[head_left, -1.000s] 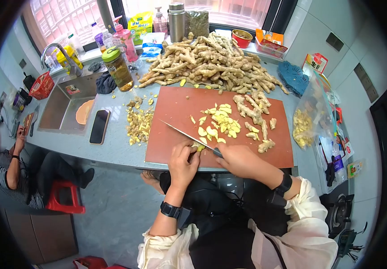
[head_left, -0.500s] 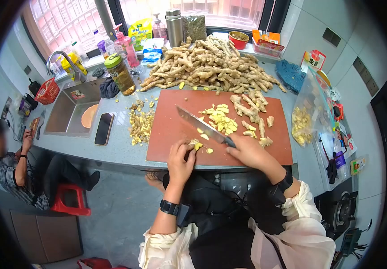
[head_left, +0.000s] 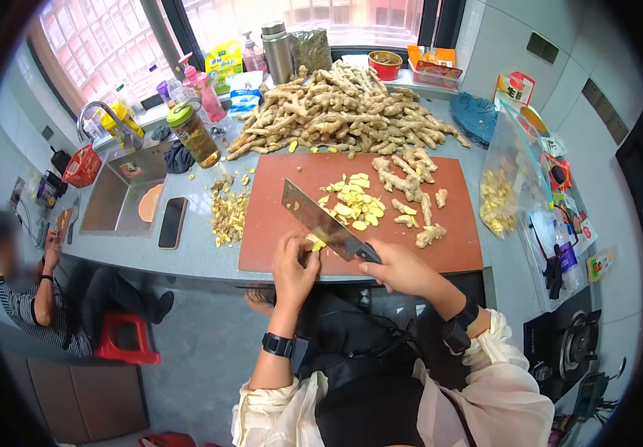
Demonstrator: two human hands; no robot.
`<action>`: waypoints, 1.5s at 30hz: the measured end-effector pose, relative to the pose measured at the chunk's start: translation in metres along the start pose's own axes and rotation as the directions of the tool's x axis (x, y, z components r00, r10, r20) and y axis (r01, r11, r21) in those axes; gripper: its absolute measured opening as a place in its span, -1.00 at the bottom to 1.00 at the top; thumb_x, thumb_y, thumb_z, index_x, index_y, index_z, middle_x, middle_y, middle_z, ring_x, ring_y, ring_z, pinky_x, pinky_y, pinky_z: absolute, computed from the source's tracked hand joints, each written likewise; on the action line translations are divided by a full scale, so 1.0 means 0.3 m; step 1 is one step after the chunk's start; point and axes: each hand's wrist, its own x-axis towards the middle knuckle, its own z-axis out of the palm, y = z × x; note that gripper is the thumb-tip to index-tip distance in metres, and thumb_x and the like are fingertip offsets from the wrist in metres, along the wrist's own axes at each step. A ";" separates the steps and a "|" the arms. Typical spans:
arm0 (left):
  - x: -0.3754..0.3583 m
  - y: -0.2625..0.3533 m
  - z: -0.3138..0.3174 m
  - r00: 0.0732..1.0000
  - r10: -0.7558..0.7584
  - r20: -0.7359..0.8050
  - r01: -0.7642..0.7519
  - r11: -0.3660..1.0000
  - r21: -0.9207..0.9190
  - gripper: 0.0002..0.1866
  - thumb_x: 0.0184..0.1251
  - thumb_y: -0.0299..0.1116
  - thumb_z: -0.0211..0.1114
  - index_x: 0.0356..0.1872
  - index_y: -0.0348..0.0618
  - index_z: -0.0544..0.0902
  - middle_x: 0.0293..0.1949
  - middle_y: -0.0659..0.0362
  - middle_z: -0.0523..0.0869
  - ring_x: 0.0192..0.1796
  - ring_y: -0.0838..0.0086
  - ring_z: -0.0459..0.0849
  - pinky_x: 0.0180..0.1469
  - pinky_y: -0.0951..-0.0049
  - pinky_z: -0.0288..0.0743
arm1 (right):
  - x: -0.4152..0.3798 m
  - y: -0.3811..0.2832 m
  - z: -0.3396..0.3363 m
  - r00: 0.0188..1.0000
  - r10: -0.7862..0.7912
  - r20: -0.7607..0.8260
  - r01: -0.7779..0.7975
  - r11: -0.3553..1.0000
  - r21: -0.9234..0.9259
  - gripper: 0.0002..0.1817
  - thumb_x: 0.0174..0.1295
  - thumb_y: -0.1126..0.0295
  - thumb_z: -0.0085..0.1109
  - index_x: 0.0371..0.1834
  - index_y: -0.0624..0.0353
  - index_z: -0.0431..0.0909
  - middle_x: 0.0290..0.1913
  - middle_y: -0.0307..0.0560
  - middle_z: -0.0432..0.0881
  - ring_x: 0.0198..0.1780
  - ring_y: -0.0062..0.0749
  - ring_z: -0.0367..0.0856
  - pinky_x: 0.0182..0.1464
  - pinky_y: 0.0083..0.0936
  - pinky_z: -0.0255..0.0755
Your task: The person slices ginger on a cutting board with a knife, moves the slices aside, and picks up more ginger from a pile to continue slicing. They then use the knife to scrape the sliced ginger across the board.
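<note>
My left hand has its fingers curled round a small piece of ginger near the front edge of the red-brown cutting board. My right hand grips the black handle of a wide-bladed knife, whose blade points up and left, beside the held piece. Behind the blade lies a heap of yellow ginger slices. Whole peeled-looking ginger roots rest on the board's right part. A large pile of ginger stands behind the board.
Ginger scraps lie left of the board, then a phone and a sink. A jar stands behind them. At right is a plastic bag of slices. Another person sits at far left.
The knife's blade has turned to show its broad face and sits nearer my left hand. Loose slices beside the blade have joined the heap. The whole view has shifted slightly.
</note>
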 end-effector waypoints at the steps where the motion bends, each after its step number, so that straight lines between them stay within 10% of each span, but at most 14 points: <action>1: -0.004 -0.003 0.001 1.000 -0.027 0.005 0.027 1.000 0.013 -0.74 0.13 -0.52 0.51 -0.18 -0.21 0.64 0.07 -0.02 0.69 0.01 0.05 0.72 -0.05 0.15 0.62 | 0.002 0.005 0.002 1.000 0.009 0.015 -0.009 1.000 0.015 -0.71 0.51 0.28 0.21 0.17 0.17 0.54 -0.47 -0.26 0.53 -0.57 -0.58 0.52 -0.49 -0.52 0.41; 15: 0.000 -0.042 -0.068 0.971 -0.072 -0.229 0.069 0.997 -0.020 -0.70 0.10 -0.62 0.52 -0.17 -0.22 0.61 -0.04 0.04 0.63 0.05 0.19 0.64 0.11 0.28 0.57 | 0.037 0.049 -0.013 0.985 -0.034 0.171 0.008 0.988 0.153 -0.66 0.55 0.20 0.14 0.18 0.22 0.48 -0.45 -0.16 0.56 -0.56 -0.48 0.57 -0.47 -0.42 0.46; 24: 0.045 -0.038 -0.045 0.980 -0.009 -0.198 0.033 0.992 0.120 -0.69 0.08 -0.55 0.56 -0.17 -0.23 0.64 -0.05 -0.02 0.63 0.08 0.09 0.66 0.13 0.20 0.57 | 0.117 0.111 -0.126 0.987 -0.162 0.012 0.161 0.967 -0.197 -0.65 0.50 0.22 0.19 0.15 0.24 0.48 -0.30 -0.04 0.61 -0.45 -0.37 0.64 -0.38 -0.34 0.56; 34: 0.097 0.043 0.083 1.000 0.012 -0.016 -0.009 0.986 0.164 -0.72 0.14 -0.50 0.53 -0.14 -0.24 0.66 -0.07 0.01 0.67 0.01 0.06 0.71 0.04 0.22 0.62 | 0.071 0.167 -0.196 0.999 -0.014 -0.029 0.022 0.953 0.302 -0.75 0.50 0.34 0.20 0.14 0.17 0.48 -0.44 -0.27 0.53 -0.53 -0.65 0.47 -0.51 -0.57 0.36; 45: 0.083 0.042 0.075 0.994 0.035 -0.103 -0.032 0.999 0.023 -0.90 0.25 -0.52 0.40 -0.23 -0.20 0.72 -0.08 0.04 0.76 0.01 0.07 0.74 0.04 0.16 0.62 | 0.030 0.031 -0.166 0.995 -0.091 -0.030 0.090 0.996 -0.019 -0.54 0.41 0.30 0.28 0.33 0.16 0.52 -0.29 -0.13 0.60 -0.41 -0.45 0.62 -0.39 -0.44 0.51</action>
